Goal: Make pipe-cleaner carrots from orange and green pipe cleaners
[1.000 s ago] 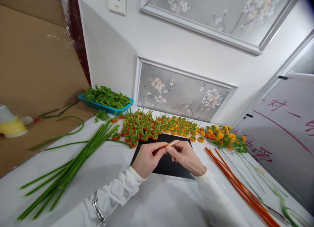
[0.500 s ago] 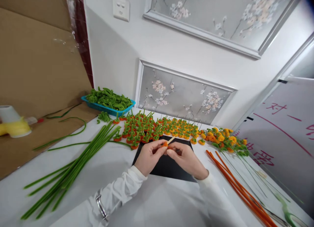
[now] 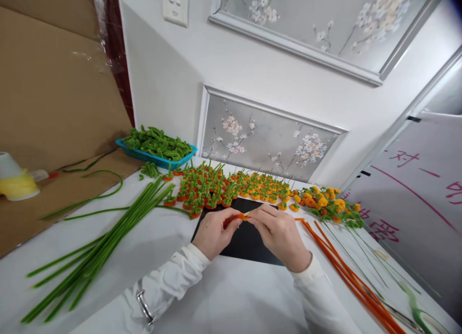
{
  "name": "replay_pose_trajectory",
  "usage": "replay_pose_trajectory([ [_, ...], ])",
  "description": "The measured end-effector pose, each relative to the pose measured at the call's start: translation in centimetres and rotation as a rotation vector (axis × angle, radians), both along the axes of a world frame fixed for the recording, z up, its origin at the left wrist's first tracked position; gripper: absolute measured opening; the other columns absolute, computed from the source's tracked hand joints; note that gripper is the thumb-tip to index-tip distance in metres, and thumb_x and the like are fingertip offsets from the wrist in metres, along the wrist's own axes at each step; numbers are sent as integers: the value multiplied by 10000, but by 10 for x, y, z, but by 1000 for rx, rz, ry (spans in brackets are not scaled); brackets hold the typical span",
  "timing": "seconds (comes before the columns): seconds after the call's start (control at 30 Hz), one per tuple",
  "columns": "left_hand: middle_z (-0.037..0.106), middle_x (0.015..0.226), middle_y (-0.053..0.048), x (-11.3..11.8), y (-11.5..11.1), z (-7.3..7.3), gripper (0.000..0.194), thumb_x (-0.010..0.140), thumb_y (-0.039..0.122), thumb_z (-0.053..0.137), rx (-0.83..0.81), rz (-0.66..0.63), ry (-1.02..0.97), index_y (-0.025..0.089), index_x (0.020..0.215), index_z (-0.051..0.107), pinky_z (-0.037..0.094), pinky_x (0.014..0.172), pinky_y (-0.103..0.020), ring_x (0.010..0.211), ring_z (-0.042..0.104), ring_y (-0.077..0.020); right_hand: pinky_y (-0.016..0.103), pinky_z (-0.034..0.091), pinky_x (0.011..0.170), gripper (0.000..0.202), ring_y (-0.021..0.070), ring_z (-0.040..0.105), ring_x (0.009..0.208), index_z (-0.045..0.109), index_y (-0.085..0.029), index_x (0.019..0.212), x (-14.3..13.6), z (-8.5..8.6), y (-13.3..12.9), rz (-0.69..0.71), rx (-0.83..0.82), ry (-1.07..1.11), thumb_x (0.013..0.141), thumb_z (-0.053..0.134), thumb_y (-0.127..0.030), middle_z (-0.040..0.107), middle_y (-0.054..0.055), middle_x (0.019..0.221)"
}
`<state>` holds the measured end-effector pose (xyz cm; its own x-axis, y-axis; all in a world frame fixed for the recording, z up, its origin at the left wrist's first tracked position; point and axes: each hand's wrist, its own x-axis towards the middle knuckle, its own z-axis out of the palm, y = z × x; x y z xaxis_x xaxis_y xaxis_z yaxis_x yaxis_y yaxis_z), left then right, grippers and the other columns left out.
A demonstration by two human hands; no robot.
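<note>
Above a black mat (image 3: 241, 242), my left hand (image 3: 217, 232) is closed on an orange pipe cleaner (image 3: 235, 219), which looks coiled between thumb and fingers. My right hand (image 3: 280, 234) pinches its other part close by, fingertips almost meeting the left ones. A thin pale stick (image 3: 246, 213) shows only slightly between the hands, mostly hidden by the right fingers. Just beyond are many small orange pipe-cleaner pieces with green tops (image 3: 207, 187). Yellow pieces with green tops (image 3: 265, 187) stand beside them.
Green pipe cleaners (image 3: 104, 247) lie at left; a blue tray (image 3: 144, 157) holds green leaf-like pieces. Yellow-orange flowers (image 3: 327, 204), orange pipe cleaners (image 3: 346, 271), green tape (image 3: 420, 314) and scissors (image 3: 400, 314) are at right. A wall stands behind the table.
My right hand has turned over, its back now more toward me and its fingers higher. The pale stick is less visible, and more orange shows at my left fingers.
</note>
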<state>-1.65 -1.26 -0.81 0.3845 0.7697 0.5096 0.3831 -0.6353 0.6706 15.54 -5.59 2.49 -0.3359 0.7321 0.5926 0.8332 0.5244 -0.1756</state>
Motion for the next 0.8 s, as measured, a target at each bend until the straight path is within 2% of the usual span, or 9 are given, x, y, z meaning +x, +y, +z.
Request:
replay_pose_trajectory([
  [0.1, 681, 759, -11, 0, -1, 1, 204, 856, 280, 492, 32, -26, 18, 192, 898, 671, 432, 588, -210, 630, 591, -125, 226, 417, 714, 246, 135, 587, 781, 657, -218, 898, 0, 2, 3, -4, 25, 62, 925, 421, -284, 621, 52, 875],
  [0.23, 691, 793, -22, 1, -2, 0, 174, 840, 240, 523, 93, -41, 18, 190, 892, 682, 429, 605, -213, 658, 599, -127, 243, 429, 716, 203, 147, 585, 795, 669, -214, 839, 2, 5, 9, -14, 16, 152, 888, 484, -279, 623, 53, 877],
  [0.4, 689, 764, -19, 3, -6, 2, 137, 813, 204, 557, 113, -87, 36, 186, 829, 693, 410, 579, -209, 646, 596, -122, 234, 392, 593, 177, 125, 545, 629, 664, -201, 727, 10, 8, 19, -15, -217, 214, 835, 554, -287, 631, 4, 684],
  [0.53, 678, 717, -4, 4, -12, 5, 106, 789, 214, 595, 69, -109, 18, 187, 770, 696, 377, 533, -209, 575, 555, -102, 214, 368, 536, 209, 109, 511, 587, 674, -182, 715, 21, 6, 27, 87, -446, 294, 812, 563, -330, 632, -6, 671],
  [0.67, 678, 715, -16, 6, -12, 5, 121, 793, 223, 591, 34, -105, -46, 184, 793, 705, 384, 527, -210, 575, 550, -107, 201, 356, 511, 244, 98, 488, 555, 673, -167, 706, 27, 1, 28, 157, -551, 329, 824, 522, -319, 598, -12, 618],
  [0.8, 687, 748, -29, 6, -7, 2, 126, 793, 203, 577, -23, -84, -131, 169, 820, 696, 439, 568, -207, 638, 592, -125, 189, 350, 499, 236, 86, 482, 511, 658, -181, 697, 26, -3, 19, 188, -596, 235, 838, 478, -239, 560, -33, 555],
])
